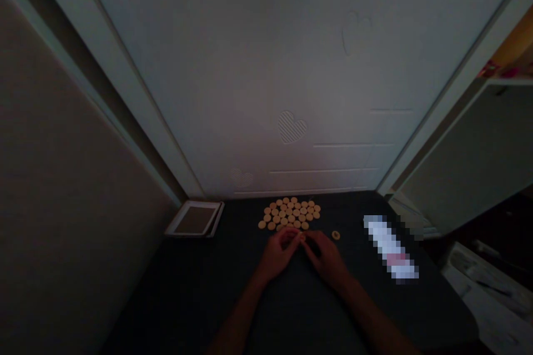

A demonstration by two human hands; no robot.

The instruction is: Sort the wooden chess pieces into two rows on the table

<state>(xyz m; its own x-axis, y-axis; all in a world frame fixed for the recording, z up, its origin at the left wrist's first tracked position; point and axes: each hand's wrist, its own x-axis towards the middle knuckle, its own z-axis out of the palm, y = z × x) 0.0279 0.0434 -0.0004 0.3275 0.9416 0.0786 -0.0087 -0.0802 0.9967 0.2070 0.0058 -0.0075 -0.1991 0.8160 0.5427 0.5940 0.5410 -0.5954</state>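
- Head view: the left hand [278, 254] and right hand [330, 256] meet just in front of a cluster of round wooden-looking discs [290, 212], forearms reaching in from the lower edge.
- Both hands have their fingers curled inward and the tips nearly closed together, with a small pale disc [302, 238] pinched between them; the dim light hides which finger of each hand presses on it.
- The clustered discs lie flat and close together on the dark table [200, 294], near its far edge; the left fingers cover part of the nearest row.
- A single disc [336, 235] with a dark mark on its face lies apart, just beyond the right hand.
- At the table's far left, a pale-bordered frame [213, 212] with a brown middle lies flat.
- On the right side, a bright elongated object [387, 244] is pixelated and cannot be identified.
- Behind the table stands a pale panel [250, 77] with raised hearts [292, 127] and horizontal grooves [353, 145].
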